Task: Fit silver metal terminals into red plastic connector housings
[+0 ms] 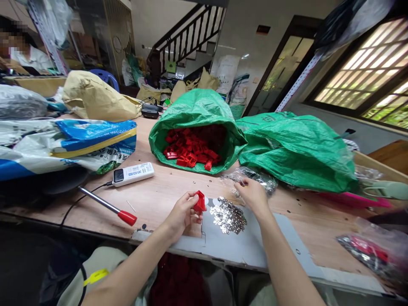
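Note:
My left hand [184, 211] pinches a small red plastic part [199, 201] with a hollow, open side, held just above the table. To its right, a pile of small shiny metal pieces [228, 216] lies on a grey sheet [255, 242]. My right hand [251, 194] is beyond that pile with its fingers closed together, at the near edge of a clear plastic bag [255, 177] with dark contents. Whatever those fingertips hold is too small to make out. Behind both hands, a green woven sack [194, 106] lies with its mouth towards me, showing many red plastic parts [191, 151].
Another green sack [296, 148] lies at right. At left are a white device [133, 174] with a cable, a red-tipped metal lever [127, 217] and a blue-and-white bag [95, 142]. A bag with red and dark pieces [366, 250] sits far right. A person [32, 57] is at back left.

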